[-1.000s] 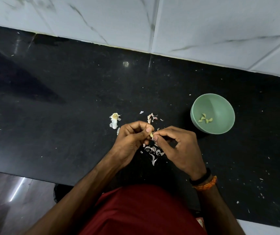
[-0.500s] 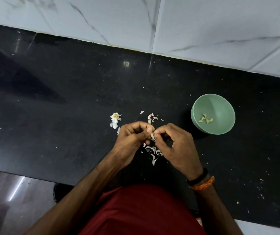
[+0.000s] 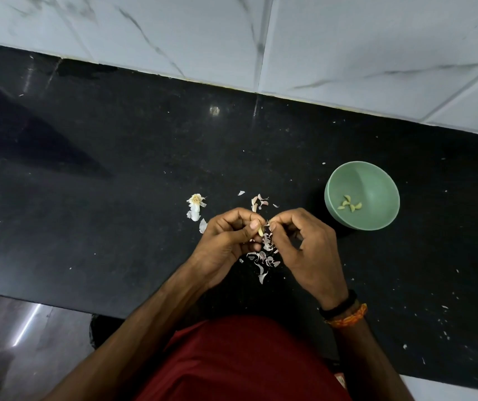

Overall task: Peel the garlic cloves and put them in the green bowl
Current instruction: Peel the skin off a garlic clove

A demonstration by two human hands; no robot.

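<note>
A person's left hand (image 3: 226,241) pinches a pale garlic clove (image 3: 260,230) between thumb and curled fingers, while the right hand (image 3: 304,244) meets it fingertip to fingertip, its fingers curled in on a shred of papery skin at the clove's far end. Both hands hover above a black stone countertop (image 3: 116,198), polished and flecked with white crumbs. Directly beneath the hands lies a litter of pinkish-white peels (image 3: 263,260), with more scraps (image 3: 258,201) just beyond the knuckles. To the left sits the stripped garlic root stub (image 3: 195,204) with its husk. To the right, apart from the hands, stands the green bowl (image 3: 362,195), holding a few peeled cloves (image 3: 349,204), yellowish and curved, clustered at its bottom. White marble-veined wall tiles (image 3: 347,47) rise behind the counter; a grey floor (image 3: 14,342) shows at near left.
</note>
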